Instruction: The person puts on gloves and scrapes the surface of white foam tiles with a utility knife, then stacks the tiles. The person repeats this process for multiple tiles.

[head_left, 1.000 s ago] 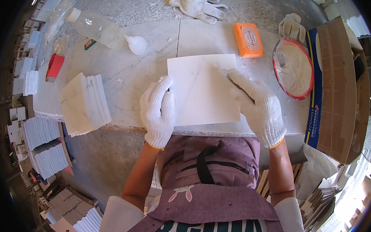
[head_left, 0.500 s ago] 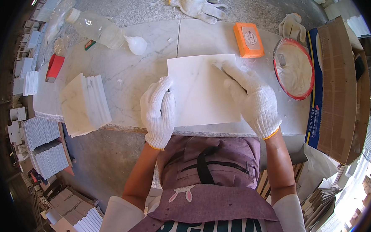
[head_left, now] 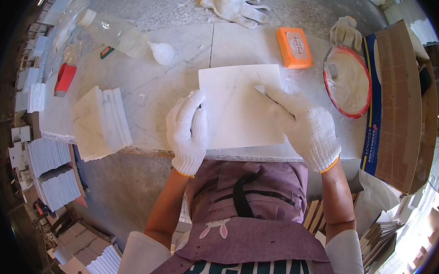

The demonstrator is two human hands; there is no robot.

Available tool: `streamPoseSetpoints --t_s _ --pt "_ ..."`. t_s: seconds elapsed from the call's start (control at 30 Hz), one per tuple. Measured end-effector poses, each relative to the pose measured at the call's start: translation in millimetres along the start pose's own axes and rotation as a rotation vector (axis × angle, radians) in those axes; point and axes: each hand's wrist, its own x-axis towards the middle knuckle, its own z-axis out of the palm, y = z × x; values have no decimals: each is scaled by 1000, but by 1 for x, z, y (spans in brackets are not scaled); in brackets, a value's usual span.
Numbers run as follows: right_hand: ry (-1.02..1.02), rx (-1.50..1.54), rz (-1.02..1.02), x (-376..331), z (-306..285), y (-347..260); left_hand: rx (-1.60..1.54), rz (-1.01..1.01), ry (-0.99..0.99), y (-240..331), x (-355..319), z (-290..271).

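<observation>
A white marble tile (head_left: 237,104) lies flat on the stone bench in front of me. My left hand (head_left: 188,131), in a white knit glove, rests on the tile's left edge and steadies it. My right hand (head_left: 303,122), also gloved, presses a small pale scraper (head_left: 260,88) against the tile's upper right part. The fingers close around the scraper.
A stack of white tiles (head_left: 99,122) stands at the left. An orange block (head_left: 294,46), a red-rimmed bowl of white paste (head_left: 348,80) and a cardboard box (head_left: 396,103) sit at the right. A plastic bottle (head_left: 115,33) and spare gloves (head_left: 235,4) lie farther back.
My right hand has drawn the scraper from the tile's upper middle toward the right and down a little. The left hand has stayed on the left edge.
</observation>
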Motion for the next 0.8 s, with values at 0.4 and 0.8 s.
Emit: streamPoseSetpoints --t_s 0.4,0.8 --pt "-80 -335 -13 1 -2 -11 -21 -13 16 0 0 2" --pt "101 -176 -176 18 12 -2 -29 -28 23 2 0 2"
